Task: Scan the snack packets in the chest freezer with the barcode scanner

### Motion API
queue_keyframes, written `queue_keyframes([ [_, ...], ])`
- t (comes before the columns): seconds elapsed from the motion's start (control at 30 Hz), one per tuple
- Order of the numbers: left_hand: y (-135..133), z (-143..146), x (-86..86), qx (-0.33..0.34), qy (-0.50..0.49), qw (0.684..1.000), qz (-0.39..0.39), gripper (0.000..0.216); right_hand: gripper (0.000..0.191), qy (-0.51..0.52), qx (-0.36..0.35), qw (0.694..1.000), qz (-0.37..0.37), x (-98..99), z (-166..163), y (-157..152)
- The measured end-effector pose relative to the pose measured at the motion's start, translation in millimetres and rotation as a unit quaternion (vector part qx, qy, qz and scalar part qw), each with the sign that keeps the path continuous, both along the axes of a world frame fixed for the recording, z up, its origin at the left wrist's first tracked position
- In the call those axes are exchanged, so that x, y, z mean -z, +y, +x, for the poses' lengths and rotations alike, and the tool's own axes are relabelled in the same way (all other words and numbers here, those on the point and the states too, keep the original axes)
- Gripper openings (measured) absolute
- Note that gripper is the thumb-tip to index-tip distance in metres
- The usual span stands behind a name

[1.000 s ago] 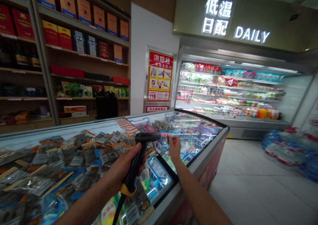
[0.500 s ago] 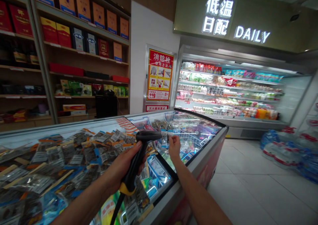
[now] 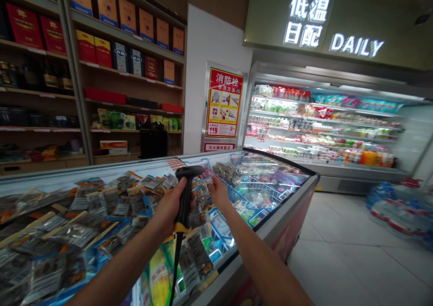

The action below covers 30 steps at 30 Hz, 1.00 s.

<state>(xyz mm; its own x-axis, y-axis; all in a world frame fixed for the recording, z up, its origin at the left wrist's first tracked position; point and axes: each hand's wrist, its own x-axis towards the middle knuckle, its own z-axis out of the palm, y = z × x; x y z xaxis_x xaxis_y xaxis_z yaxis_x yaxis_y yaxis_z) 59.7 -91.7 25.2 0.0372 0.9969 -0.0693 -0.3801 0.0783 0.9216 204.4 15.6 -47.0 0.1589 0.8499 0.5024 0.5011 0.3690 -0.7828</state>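
My left hand (image 3: 172, 204) is wrapped round the handle of a black and yellow barcode scanner (image 3: 183, 202), its head up and its cable hanging down. Just right of the scanner head, my right hand (image 3: 218, 192) pinches a small clear packet (image 3: 202, 189) by its edge. Both hands are over the chest freezer (image 3: 257, 240). Beneath and left of them lies a spread of small packets with dark contents and printed labels (image 3: 98, 202). Yellow and green bags (image 3: 158, 274) lie below the scanner.
Blue wire baskets (image 3: 259, 184) divide goods under the freezer's glass at right. Shelves with boxes (image 3: 120, 57) stand behind left. A lit dairy cooler (image 3: 321, 125) is at the back right. Large water bottles (image 3: 397, 207) stand on the tiled floor (image 3: 338, 256).
My right hand has moved left with the packet, bringing it close to the scanner. The scanner is now more upright and slightly further left. The view has turned a little left.
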Motion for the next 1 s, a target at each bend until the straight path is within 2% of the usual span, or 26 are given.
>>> queue_keyframes([
  [0.1, -1.3, 3.3, 4.8, 0.009, 0.011, 1.000, 0.020, 0.039, 0.034, 0.019, -0.015, 1.000, 0.008, -6.2, -9.7, -13.0],
  [0.2, -2.4, 7.6, 12.1, 0.012, 0.040, 0.998, 0.045, 0.039, 0.031, 0.091, 0.006, 0.996, 0.023, -19.1, -2.7, -36.8],
  [0.23, -2.4, 10.0, 14.7, 0.013, 0.050, 0.997, 0.054, 0.038, 0.031, 0.124, -0.014, 0.992, 0.016, -23.5, 0.2, -47.3],
  [0.33, -1.4, 21.9, 21.4, 0.007, 0.084, 0.990, 0.110, 0.034, 0.038, 0.220, -0.182, 0.956, -0.061, -34.0, 1.4, -81.0],
  [0.4, -0.2, 34.4, 23.7, -0.013, 0.122, 0.976, 0.177, 0.033, 0.039, 0.282, -0.252, 0.920, -0.102, -38.9, -3.5, -98.8],
  [0.5, 1.3, 54.2, 23.9, -0.013, 0.183, 0.951, 0.251, 0.040, 0.036, 0.381, -0.236, 0.890, -0.083, -43.6, -7.2, -111.5],
  [0.6, 0.1, 60.2, 24.1, 0.065, 0.259, 0.925, 0.270, 0.055, 0.033, 0.454, -0.178, 0.870, -0.068, -45.2, 6.3, -114.9],
  [0.63, -1.6, 56.6, 24.9, 0.082, 0.309, 0.906, 0.276, 0.058, 0.033, 0.471, -0.155, 0.865, -0.078, -45.0, 14.8, -116.5],
  [0.7, -7.2, 41.4, 28.4, 0.077, 0.460, 0.836, 0.288, 0.056, 0.035, 0.493, -0.117, 0.856, -0.101, -43.7, 35.5, -122.7],
  [0.77, -15.6, 20.7, 34.1, 0.045, 0.647, 0.708, 0.282, 0.041, 0.037, 0.502, -0.093, 0.852, -0.115, -41.4, 56.7, -132.3],
  [0.8, -20.4, 10.9, 37.4, 0.044, 0.673, 0.690, 0.264, 0.036, 0.038, 0.500, -0.085, 0.854, -0.116, -39.9, 65.9, -137.7],
  [0.87, -29.5, -3.7, 44.3, 0.039, 0.730, 0.644, 0.225, 0.039, 0.038, 0.488, -0.074, 0.862, -0.113, -36.4, 79.5, -147.9],
  [0.93, -35.9, -10.5, 50.1, 0.043, 0.759, 0.622, 0.187, 0.044, 0.039, 0.469, -0.066, 0.874, -0.112, -32.2, 86.0, -155.6],
  [1.0, -38.5, -12.5, 54.7, 0.042, 0.768, 0.620, 0.158, 0.045, 0.040, 0.449, -0.059, 0.885, -0.112, -27.1, 87.5, -160.3],
])
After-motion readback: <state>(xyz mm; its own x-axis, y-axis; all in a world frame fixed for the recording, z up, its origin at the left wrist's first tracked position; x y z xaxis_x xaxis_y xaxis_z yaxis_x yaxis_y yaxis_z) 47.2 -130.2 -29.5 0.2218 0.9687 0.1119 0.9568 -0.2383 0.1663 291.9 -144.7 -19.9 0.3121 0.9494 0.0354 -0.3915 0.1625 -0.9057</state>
